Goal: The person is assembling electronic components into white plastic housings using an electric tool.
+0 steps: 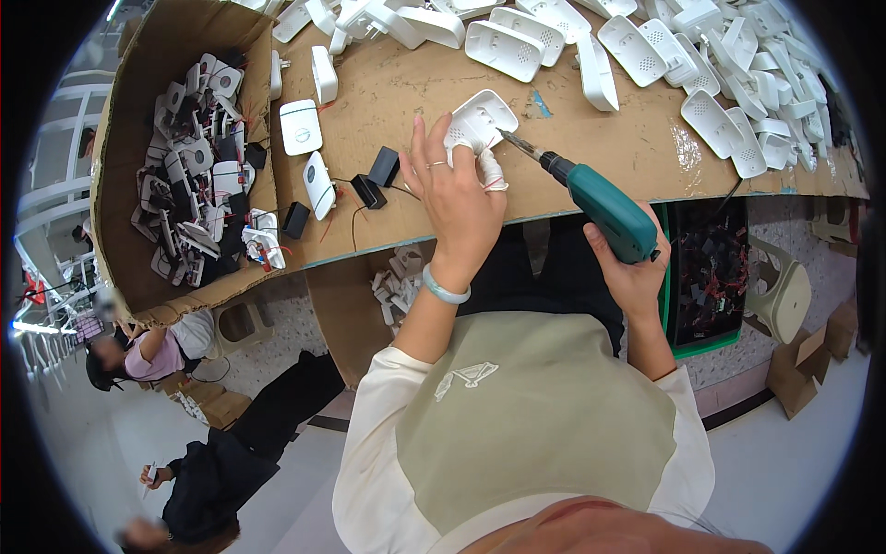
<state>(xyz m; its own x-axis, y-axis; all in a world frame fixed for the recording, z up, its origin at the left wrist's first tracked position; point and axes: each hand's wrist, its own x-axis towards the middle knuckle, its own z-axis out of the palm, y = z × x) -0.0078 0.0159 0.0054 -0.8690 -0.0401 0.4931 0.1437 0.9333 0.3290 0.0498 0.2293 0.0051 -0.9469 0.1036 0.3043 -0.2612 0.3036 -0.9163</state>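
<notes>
A white plastic housing (494,109) with an open, hollow side lies on the cardboard-covered table in front of me. My left hand (454,189) holds its near edge between the thumb and forefinger, both wrapped in white; the other fingers stretch out beside it. My right hand (629,272) grips a teal electric screwdriver (609,210), its metal tip slanting left to the housing's near right edge. What lies under the wrapped fingers is hidden. Left of my left hand are small black boxes (385,166) with wires and white covers (301,127) with rounded corners.
A cardboard box (198,28) full of wired white units stands at left. White housings (632,51) pile along the far edge and far right. A green-rimmed crate (706,349) of wired parts and a beige stool (780,291) are at right. Two people (217,485) (157,355) are lower left.
</notes>
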